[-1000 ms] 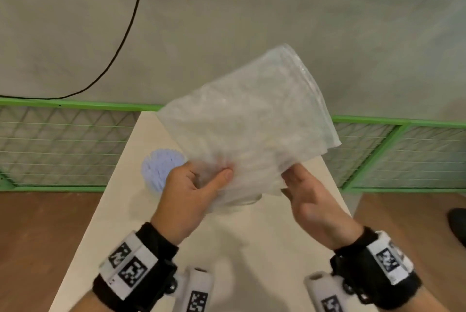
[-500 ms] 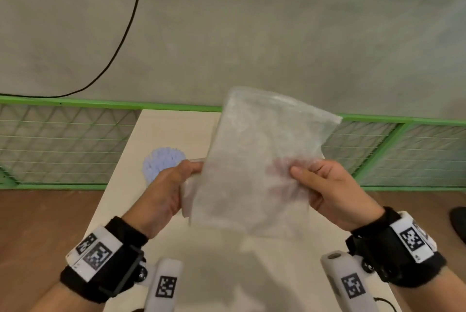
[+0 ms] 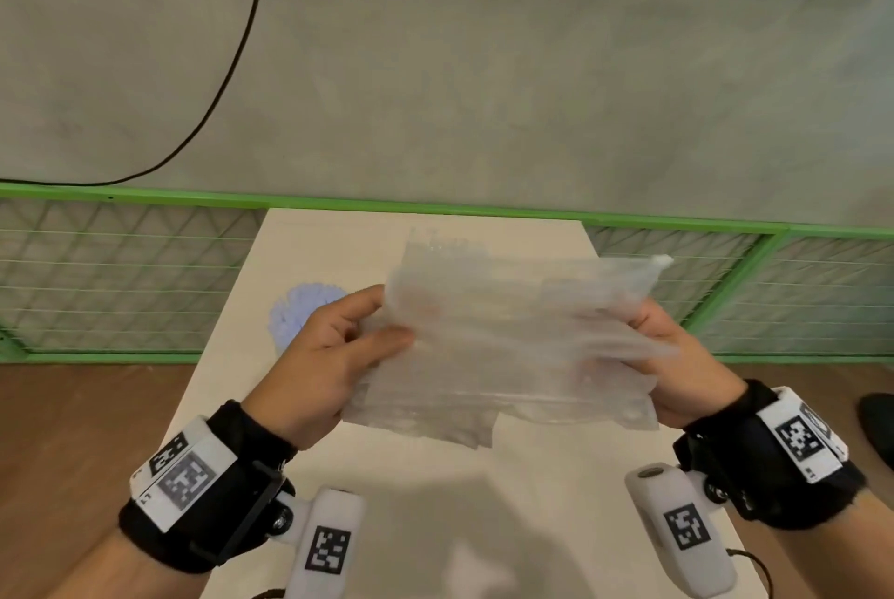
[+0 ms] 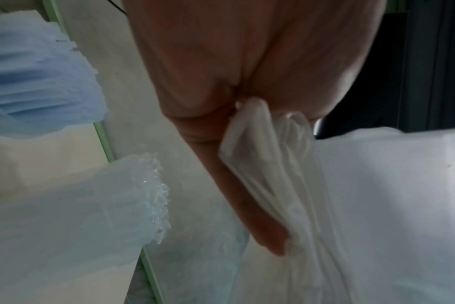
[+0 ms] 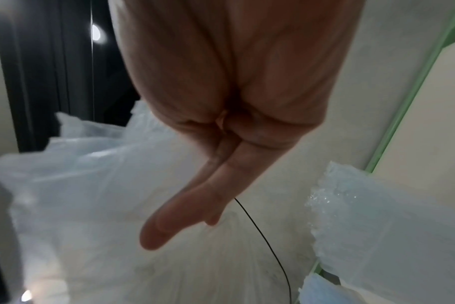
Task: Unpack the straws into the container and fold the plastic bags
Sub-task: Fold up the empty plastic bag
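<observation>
I hold a bunch of clear plastic bags (image 3: 522, 347) stretched sideways above the beige table (image 3: 435, 501). My left hand (image 3: 382, 320) pinches the bags' left edge between thumb and fingers. At the other end my right hand (image 3: 648, 332) grips the right edge, fingers curled round it. In the left wrist view the gathered bag edge (image 4: 268, 164) lies against my fingers (image 4: 247, 205). The right wrist view shows my fingers (image 5: 185, 209) on the plastic (image 5: 78, 205). A bundle of blue straws (image 3: 305, 313) stands behind my left hand. Clear straws (image 3: 445, 245) show above the bags; their container is hidden.
A green wire fence (image 3: 96, 284) runs behind the table's far edge. A black cable (image 3: 232, 66) crosses the grey surface beyond it. Brown floor lies at both sides of the narrow table, with a dark shoe (image 3: 875, 424) at the right.
The bags have turned from upright to lying sideways and have come lower. My hands have moved apart, each now at one end of the plastic.
</observation>
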Demonstrator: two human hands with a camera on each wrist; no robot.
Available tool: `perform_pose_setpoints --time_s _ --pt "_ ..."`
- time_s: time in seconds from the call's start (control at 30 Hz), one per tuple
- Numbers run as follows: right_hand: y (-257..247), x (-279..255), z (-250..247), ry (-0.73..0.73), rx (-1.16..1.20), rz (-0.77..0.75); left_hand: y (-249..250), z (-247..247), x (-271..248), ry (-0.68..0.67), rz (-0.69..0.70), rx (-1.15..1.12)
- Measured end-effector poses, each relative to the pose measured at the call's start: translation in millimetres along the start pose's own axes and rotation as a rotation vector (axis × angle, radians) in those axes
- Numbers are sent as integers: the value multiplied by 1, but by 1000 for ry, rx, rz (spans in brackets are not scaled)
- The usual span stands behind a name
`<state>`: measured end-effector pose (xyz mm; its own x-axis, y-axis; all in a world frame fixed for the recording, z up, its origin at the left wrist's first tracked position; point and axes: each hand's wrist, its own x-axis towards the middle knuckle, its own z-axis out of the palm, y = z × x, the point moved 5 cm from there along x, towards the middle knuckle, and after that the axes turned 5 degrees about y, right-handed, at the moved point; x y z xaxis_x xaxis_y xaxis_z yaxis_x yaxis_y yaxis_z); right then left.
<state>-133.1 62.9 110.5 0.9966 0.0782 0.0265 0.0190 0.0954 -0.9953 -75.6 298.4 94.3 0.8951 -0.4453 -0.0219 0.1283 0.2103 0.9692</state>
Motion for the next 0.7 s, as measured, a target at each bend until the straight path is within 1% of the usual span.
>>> perform_pose_setpoints --time_s 0.1,0.13,0.17,0.23,0.3,0.37,0.47,0.5,0.57,0.63,0.7 --pt "-5 4 -7 52 -71 -96 0 5 0 0 -27 24" --pt "-7 4 -4 36 -87 -130 0 6 0 14 -49 5" --pt "-9 4 -2 -12 -89 -167 -2 6 0 20 -76 -27" --pt "-8 5 -2 -65 -98 -243 -6 7 0 -1 -117 -104" --pt "-8 7 -4 -64 -106 -292 -9 6 -1 -20 -152 -142" --pt "-11 8 -4 -52 -119 -338 -13 5 -4 -29 -195 -119" --pt "-15 11 -1 -39 -180 -365 -17 11 -8 -108 -268 -58" --pt "-16 12 0 -51 -195 -381 -19 10 -8 -109 -285 -56" --pt "-21 12 3 -70 -186 -376 -22 9 -8 -95 -327 -118" --pt "-21 12 3 -112 -205 -368 -24 10 -8 -138 -360 -216" --pt "-20 13 -2 -116 -276 -371 -22 13 -11 -193 -373 -254"
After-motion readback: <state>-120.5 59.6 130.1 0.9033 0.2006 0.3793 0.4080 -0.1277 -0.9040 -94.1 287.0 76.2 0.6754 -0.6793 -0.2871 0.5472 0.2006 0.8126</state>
